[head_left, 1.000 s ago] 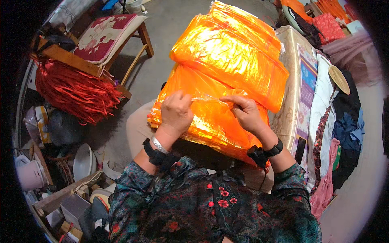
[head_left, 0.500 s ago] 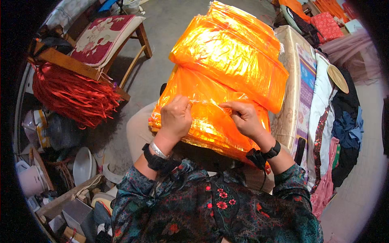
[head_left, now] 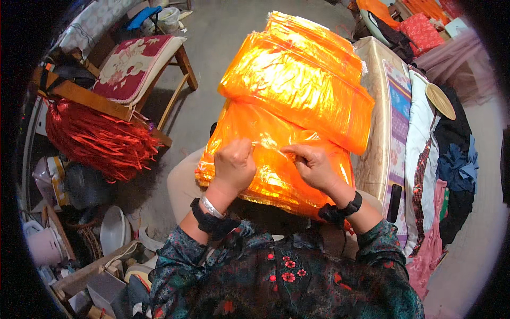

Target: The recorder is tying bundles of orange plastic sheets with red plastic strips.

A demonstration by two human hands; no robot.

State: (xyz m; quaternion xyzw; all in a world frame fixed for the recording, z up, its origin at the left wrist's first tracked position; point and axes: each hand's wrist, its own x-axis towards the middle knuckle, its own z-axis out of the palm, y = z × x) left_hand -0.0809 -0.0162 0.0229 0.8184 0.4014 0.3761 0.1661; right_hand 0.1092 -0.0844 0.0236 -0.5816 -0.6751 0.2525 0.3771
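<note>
A thick pile of shiny, translucent orange plastic sheets lies across my lap, with a wide fold in its upper part. Over the nearer part of the pile, my left hand is closed, its thumb and fingers pinched on the orange plastic. To its right, my right hand is also closed, index finger bent toward the left hand and pinching the same plastic. A narrow stretch of sheet spans the gap between both hands. What lies right under the fingertips is too small to make out.
A wooden chair with a red floral cushion stands at left, a bundle of red strips hanging from it. Bowls and boxes crowd the lower left. At right is a bed-like surface with clothes and a round woven fan.
The view has shifted slightly, so the pile appears a little lower. Both hands keep their pinch on the plastic, with hardly any change in the gap between them.
</note>
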